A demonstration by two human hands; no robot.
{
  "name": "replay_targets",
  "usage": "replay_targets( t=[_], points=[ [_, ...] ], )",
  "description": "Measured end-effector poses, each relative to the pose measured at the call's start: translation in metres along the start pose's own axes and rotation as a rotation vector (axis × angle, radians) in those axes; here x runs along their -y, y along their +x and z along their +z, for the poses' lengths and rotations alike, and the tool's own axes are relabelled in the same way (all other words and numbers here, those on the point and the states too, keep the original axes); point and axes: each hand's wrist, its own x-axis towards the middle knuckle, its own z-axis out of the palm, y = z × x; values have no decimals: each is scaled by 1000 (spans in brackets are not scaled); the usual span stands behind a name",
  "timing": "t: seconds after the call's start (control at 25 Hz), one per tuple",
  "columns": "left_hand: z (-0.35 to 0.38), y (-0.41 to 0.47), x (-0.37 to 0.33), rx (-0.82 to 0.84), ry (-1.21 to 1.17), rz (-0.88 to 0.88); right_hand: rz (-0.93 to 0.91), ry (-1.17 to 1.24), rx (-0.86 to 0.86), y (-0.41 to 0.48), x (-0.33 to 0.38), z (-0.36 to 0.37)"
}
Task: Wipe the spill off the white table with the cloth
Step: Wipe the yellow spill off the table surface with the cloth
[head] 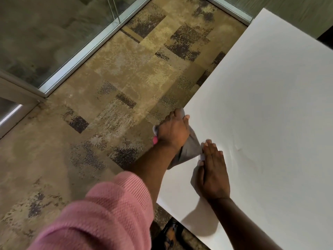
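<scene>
The white table (pixel 270 87) fills the right side of the view. A grey cloth (pixel 191 148) lies bunched over its left edge. My left hand (pixel 173 130) is closed on the cloth's upper part, right at the table's edge. My right hand (pixel 214 174) lies flat on the tabletop, palm down, with its fingertips touching the cloth's lower corner. A faint reddish smear, the spill (pixel 240 150), shows on the white surface just right of my right hand's fingers. Something small and pink (pixel 155 140) pokes out under my left wrist.
Patterned brown carpet (pixel 108 105) covers the floor left of the table. A glass partition with a metal frame (pixel 86 46) runs along the upper left. A dark shoe (pixel 171 231) shows beneath the table's near corner.
</scene>
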Motion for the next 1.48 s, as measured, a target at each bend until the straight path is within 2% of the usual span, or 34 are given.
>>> replay_targets(
  t=[0.2,0.32,0.48,0.6,0.84,0.92,1.04,1.32,1.4,1.48],
  points=[
    [-3,-99,68,-148,79,-35,-16,-39,55,1,-3,0],
    [-5,-142,98,-88,46,-93,-34,-60,62,1,-4,0],
    [-13,-113,84,-12,56,-90,-59,-89,42,1,-5,1],
    [-10,-90,72,21,-25,-69,-60,-101,22,2,-3,3],
    [14,-160,99,-275,-115,-234,-69,-70,4,0,-7,3],
    [28,-173,88,-366,-292,-360,-81,-73,-12,0,-7,5],
    [47,-187,58,-429,-679,-562,-98,-95,-26,-3,-11,7],
    [100,-257,-33,-608,-970,-582,-120,-89,-47,-3,-10,6],
    [122,-289,-69,-579,-1068,-605,-122,-97,-41,-2,-11,7],
    [142,-326,-107,-445,-1102,-640,-121,-108,-36,-2,-11,7]
  ],
)
